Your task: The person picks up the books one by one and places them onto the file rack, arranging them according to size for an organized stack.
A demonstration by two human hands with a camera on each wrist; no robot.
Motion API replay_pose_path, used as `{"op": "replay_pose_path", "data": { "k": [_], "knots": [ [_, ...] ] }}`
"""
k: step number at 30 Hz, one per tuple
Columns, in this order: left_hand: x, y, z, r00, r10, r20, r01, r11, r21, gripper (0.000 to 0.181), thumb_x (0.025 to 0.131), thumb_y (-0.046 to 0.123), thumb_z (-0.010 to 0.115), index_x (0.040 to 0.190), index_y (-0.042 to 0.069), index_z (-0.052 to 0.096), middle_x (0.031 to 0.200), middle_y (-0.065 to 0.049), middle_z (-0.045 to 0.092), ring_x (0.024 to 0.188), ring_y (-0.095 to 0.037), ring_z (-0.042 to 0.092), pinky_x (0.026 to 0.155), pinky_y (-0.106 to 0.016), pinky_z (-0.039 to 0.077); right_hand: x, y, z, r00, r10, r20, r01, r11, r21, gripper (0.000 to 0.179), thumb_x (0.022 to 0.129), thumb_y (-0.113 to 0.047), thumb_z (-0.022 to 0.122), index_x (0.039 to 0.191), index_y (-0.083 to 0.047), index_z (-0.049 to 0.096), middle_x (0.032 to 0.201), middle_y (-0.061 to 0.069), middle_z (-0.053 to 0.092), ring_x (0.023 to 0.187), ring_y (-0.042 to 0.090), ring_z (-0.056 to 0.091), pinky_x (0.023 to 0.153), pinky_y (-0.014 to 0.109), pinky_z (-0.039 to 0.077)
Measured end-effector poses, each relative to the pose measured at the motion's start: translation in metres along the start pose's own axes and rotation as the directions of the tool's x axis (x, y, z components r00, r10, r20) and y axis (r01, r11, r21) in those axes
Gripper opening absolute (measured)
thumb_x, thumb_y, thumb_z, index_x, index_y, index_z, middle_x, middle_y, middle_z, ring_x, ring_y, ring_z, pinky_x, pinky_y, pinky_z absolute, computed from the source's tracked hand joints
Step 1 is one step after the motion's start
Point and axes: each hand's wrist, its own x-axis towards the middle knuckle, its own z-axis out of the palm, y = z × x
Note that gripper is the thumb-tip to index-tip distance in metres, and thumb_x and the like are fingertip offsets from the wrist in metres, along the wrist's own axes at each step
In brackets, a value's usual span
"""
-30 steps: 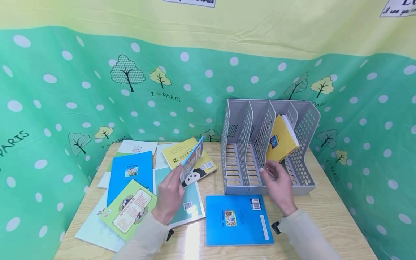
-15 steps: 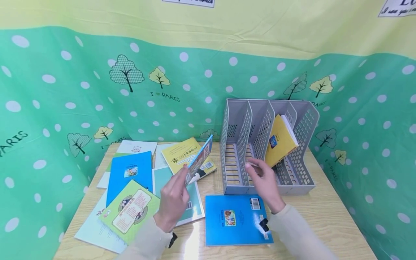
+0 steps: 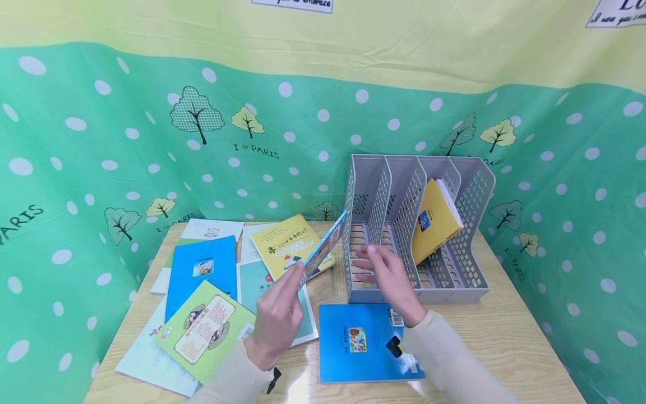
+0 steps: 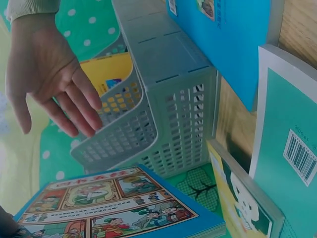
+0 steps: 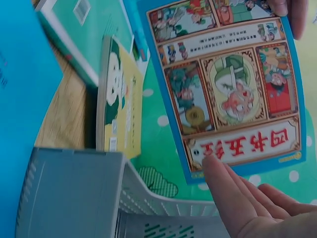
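My left hand [image 3: 278, 315] grips the lower end of a picture book with a blue border [image 3: 324, 247] and holds it tilted above the table. Cartoon panels and red title characters cover its front [image 5: 233, 91] in the right wrist view. My right hand [image 3: 392, 281] hovers before the left compartments of a grey file rack [image 3: 424, 295], fingers extended and holding nothing. Seen from the left wrist, that right hand [image 4: 49, 74] is apart from the book. A thick yellow book [image 3: 435, 221] leans inside a compartment right of the rack's middle.
A blue book [image 3: 370, 342] lies flat before the rack. At left, several books overlap: a green one [image 3: 207, 331], another blue one [image 3: 202, 275], a teal one [image 3: 303, 320] and a yellow panda book [image 3: 282, 241]. A polka-dot curtain [image 3: 282, 129] hangs behind the table.
My left hand has carried the picture book rightward toward the rack. My right hand has moved left, away from the yellow book, which stays leaning in its compartment.
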Motion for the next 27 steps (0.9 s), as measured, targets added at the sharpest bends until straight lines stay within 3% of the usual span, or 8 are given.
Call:
{"op": "replay_pose_path", "data": {
  "k": [6,13,17,22,27],
  "knots": [
    [0.000,0.006,0.002,0.999,0.032,-0.023,-0.032,0.999,-0.002,0.037,0.083,-0.010,0.040,0.113,-0.014,0.061,0.106,-0.025,0.066,0.090,-0.038,0.067,0.073,-0.039,0.055,0.003,-0.001,0.008,0.995,0.068,0.070,-0.074,0.993,0.089,0.067,0.095,-0.058,0.043,0.136,-0.006,0.044,0.132,0.021,0.054,0.115,0.037,0.057,0.085,0.049,0.052],
    [0.000,0.014,0.007,0.994,0.110,-0.018,-0.110,0.994,0.004,0.035,0.087,-0.008,0.038,0.112,-0.015,0.061,0.104,-0.025,0.066,0.087,-0.036,0.068,0.072,-0.037,0.056,0.003,-0.008,0.015,0.983,0.095,0.158,-0.120,0.981,0.155,0.067,0.098,-0.056,0.038,0.142,-0.005,0.036,0.139,0.019,0.049,0.120,0.040,0.053,0.088,0.054,0.049],
    [0.003,0.019,0.011,0.981,0.192,-0.024,-0.192,0.981,0.015,0.034,0.084,-0.010,0.037,0.108,-0.016,0.062,0.102,-0.027,0.066,0.085,-0.036,0.069,0.073,-0.035,0.056,0.001,-0.013,0.016,0.975,0.097,0.201,-0.143,0.963,0.230,0.062,0.101,-0.050,0.035,0.142,-0.005,0.035,0.141,0.022,0.044,0.122,0.040,0.050,0.089,0.056,0.047],
    [0.003,0.025,0.013,0.950,0.311,0.004,-0.311,0.950,0.027,0.029,0.088,-0.011,0.040,0.102,-0.015,0.064,0.099,-0.027,0.067,0.085,-0.036,0.069,0.072,-0.034,0.057,-0.001,-0.017,0.016,0.968,0.094,0.233,-0.169,0.930,0.325,0.069,0.099,-0.054,0.037,0.142,0.000,0.035,0.135,0.029,0.046,0.118,0.037,0.055,0.089,0.056,0.047],
    [-0.001,0.029,0.016,0.940,0.338,0.054,-0.338,0.941,0.002,0.026,0.095,-0.006,0.042,0.107,-0.012,0.064,0.105,-0.025,0.067,0.092,-0.034,0.068,0.076,-0.035,0.056,-0.004,-0.017,0.016,0.977,0.089,0.192,-0.156,0.918,0.365,0.073,0.097,-0.055,0.041,0.144,0.000,0.031,0.134,0.030,0.047,0.109,0.029,0.062,0.088,0.049,0.050]
  ]
}}
